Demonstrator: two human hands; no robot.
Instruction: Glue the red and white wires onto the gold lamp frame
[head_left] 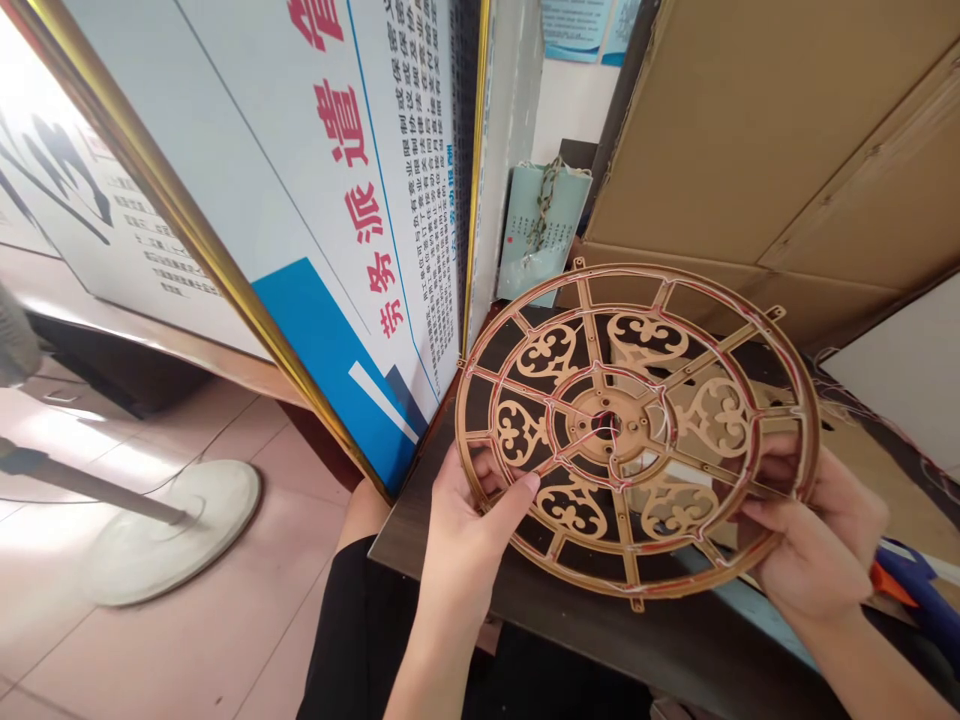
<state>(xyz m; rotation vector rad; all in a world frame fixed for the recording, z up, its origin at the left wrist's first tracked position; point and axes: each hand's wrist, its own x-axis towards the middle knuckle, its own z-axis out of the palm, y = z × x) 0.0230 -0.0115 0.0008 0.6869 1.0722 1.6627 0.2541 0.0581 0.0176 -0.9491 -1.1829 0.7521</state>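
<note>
Both hands hold a round, gold-coloured openwork frame (632,490) tilted above the dark table. It has concentric rings, spokes, scroll ornaments and a hub with a hole in the middle. Thin red and white wires run along its rings and spokes. My left hand (480,510) grips the near left rim, its thumb lying on a spoke. On the right rim my right hand (817,530) is closed, with some fingers behind the frame. Small tabs with holes stick out from the outer ring.
A gold-edged sign board (315,200) stands close on the left. Large cardboard (750,130) rises behind the table (540,610). A light-blue box (541,225) stands at the back. A blue and orange tool (907,580) lies at the right. A fan base (180,530) rests on the tiled floor.
</note>
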